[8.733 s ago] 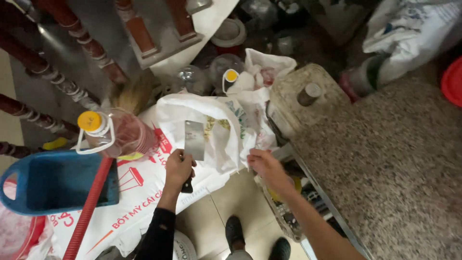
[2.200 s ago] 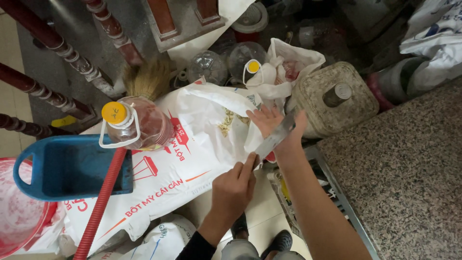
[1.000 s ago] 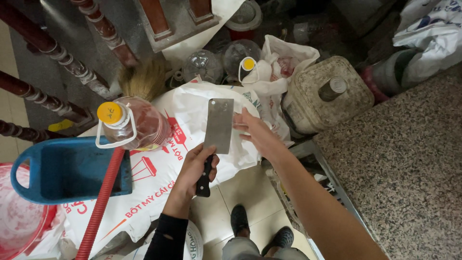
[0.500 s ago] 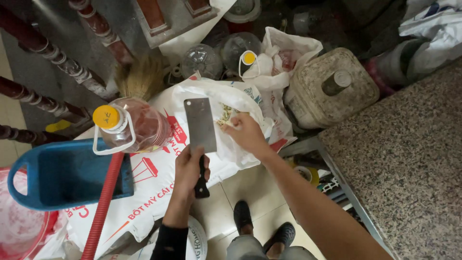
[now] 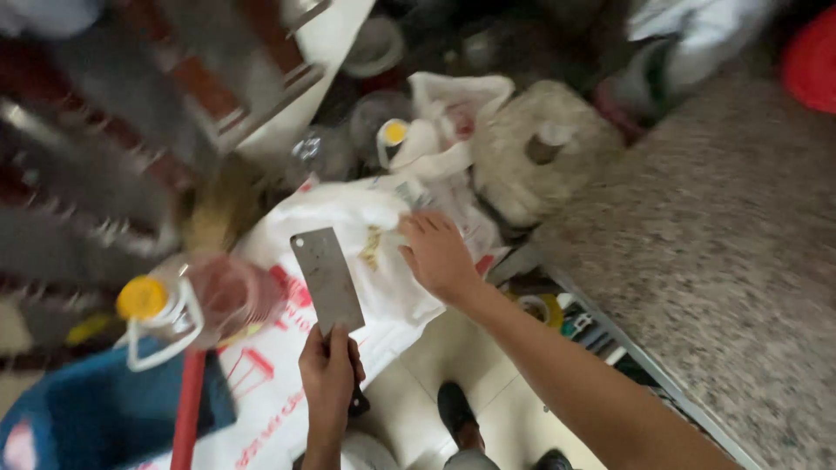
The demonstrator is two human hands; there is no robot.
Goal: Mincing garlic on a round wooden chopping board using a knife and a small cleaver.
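Cleaver (image 5: 327, 280) in the left hand (image 5: 331, 374), its broad steel blade pointing up and away from the wrist, hung over a large white sack (image 5: 348, 252) printed in red, while the hand was clenched around the dark handle. The right hand (image 5: 438, 254), open and flat with fingers spread, pressed on the sack's bunched top just to the right of the blade; it gripped nothing that could be made out. No cut showed in the sack, which looked whole, so the blade's work appeared not yet begun. Left of the knife hand stood a clear jug with a yellow cap (image 5: 187, 305), a red hose (image 5: 187, 409) and a blue basin (image 5: 96, 418). Beyond the right hand lay a white plastic bag (image 5: 453, 113) and a dusty canister (image 5: 549, 157); a speckled stone tabletop (image 5: 723, 261) ran along that arm's right.
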